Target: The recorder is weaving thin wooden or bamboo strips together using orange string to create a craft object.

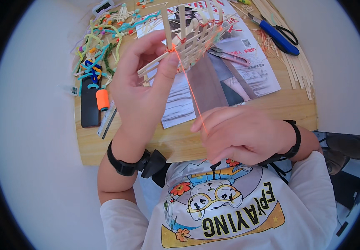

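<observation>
Over the table my left hand (142, 83) is closed on a lattice of thin wooden sticks (198, 46), tied at its crossings with coloured thread. My left thumb and fingers pinch one corner, beside an orange knot. A taut orange thread (191, 89) runs from that knot down to my right hand (244, 133). There the thread passes over the curled fingers, which are closed on it near the table's front edge. The thread's far end is partly hidden by my right hand.
A printed poster (267, 77) lies under my hands, with a pink-handled tool (232, 57) on it. At left are an orange thread spool (102, 100), black phone (89, 110), ruler (107, 121) and pipe cleaners (116, 52). Blue-handled cutters (278, 37) lie by loose wooden strips (298, 73) at right.
</observation>
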`<state>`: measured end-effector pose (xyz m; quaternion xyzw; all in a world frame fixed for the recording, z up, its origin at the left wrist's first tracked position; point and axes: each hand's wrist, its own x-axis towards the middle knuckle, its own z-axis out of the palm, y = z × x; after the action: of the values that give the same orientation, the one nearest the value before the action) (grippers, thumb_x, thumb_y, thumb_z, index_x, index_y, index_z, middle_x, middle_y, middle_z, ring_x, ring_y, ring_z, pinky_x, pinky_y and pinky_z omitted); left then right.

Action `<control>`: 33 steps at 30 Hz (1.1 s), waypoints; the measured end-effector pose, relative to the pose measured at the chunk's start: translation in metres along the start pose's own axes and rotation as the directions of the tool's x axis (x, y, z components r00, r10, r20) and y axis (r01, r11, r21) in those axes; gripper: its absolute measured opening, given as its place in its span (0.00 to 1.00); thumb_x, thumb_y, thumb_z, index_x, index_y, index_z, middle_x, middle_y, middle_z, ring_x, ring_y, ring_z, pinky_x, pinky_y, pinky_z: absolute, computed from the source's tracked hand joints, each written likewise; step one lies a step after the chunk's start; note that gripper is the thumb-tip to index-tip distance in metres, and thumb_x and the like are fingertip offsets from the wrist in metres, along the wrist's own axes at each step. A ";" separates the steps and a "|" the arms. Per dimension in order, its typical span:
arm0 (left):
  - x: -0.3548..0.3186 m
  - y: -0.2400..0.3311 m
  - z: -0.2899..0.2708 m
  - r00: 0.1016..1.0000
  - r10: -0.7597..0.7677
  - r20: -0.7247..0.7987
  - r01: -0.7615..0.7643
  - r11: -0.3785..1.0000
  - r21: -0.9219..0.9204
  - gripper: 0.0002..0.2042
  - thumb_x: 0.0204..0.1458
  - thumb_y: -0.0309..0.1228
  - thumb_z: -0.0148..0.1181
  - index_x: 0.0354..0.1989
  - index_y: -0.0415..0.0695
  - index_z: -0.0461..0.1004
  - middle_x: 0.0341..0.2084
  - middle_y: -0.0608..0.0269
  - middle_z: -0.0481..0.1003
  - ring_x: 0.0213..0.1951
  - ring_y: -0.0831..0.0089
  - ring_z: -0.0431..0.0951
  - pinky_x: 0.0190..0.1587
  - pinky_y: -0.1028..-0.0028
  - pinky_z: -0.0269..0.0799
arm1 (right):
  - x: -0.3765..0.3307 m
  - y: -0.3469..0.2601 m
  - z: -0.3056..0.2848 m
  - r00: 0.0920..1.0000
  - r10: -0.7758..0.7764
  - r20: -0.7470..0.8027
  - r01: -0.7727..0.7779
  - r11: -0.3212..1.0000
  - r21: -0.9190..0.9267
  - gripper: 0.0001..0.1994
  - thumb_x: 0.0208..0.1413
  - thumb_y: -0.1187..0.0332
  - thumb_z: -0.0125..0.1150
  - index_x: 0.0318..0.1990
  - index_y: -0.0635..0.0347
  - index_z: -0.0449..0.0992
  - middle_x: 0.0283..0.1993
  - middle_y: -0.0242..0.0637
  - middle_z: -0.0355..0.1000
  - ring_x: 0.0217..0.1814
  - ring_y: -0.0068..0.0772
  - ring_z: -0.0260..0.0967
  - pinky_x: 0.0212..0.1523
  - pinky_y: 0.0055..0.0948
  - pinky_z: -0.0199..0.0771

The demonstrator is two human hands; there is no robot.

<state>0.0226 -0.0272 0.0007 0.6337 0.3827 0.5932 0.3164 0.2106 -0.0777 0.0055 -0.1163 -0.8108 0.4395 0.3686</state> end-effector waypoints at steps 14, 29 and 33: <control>0.001 -0.001 -0.004 0.997 0.045 -0.058 -0.045 0.999 0.002 0.11 0.48 0.25 0.63 0.40 0.37 0.72 0.34 0.62 0.74 0.39 0.75 0.74 0.44 0.77 0.70 | 0.011 -0.018 -0.021 0.956 -0.092 -0.277 0.005 0.954 -0.299 0.04 0.50 0.76 0.60 0.32 0.59 0.71 0.28 0.34 0.71 0.27 0.30 0.66 0.30 0.26 0.64; -0.001 -0.001 0.001 0.991 0.114 -0.063 -0.115 0.993 -0.006 0.11 0.47 0.22 0.63 0.39 0.37 0.73 0.31 0.64 0.72 0.34 0.78 0.72 0.41 0.79 0.69 | 0.045 0.010 -0.029 0.921 -0.229 -0.317 -0.033 0.763 -0.646 0.08 0.49 0.80 0.62 0.37 0.65 0.73 0.31 0.34 0.73 0.29 0.19 0.68 0.29 0.17 0.68; 0.001 -0.003 0.000 0.975 0.218 -0.040 -0.211 0.969 0.129 0.11 0.45 0.22 0.64 0.38 0.38 0.74 0.29 0.65 0.72 0.31 0.78 0.70 0.37 0.80 0.67 | 0.044 0.017 -0.021 0.884 -0.282 -0.372 -0.049 0.736 -0.675 0.08 0.47 0.80 0.64 0.36 0.63 0.74 0.29 0.32 0.73 0.25 0.18 0.68 0.24 0.16 0.68</control>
<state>0.0224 -0.0243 -0.0015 0.6734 0.3563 0.6160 0.2002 0.1922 -0.0319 0.0215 -0.2863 -0.8108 0.0561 0.5074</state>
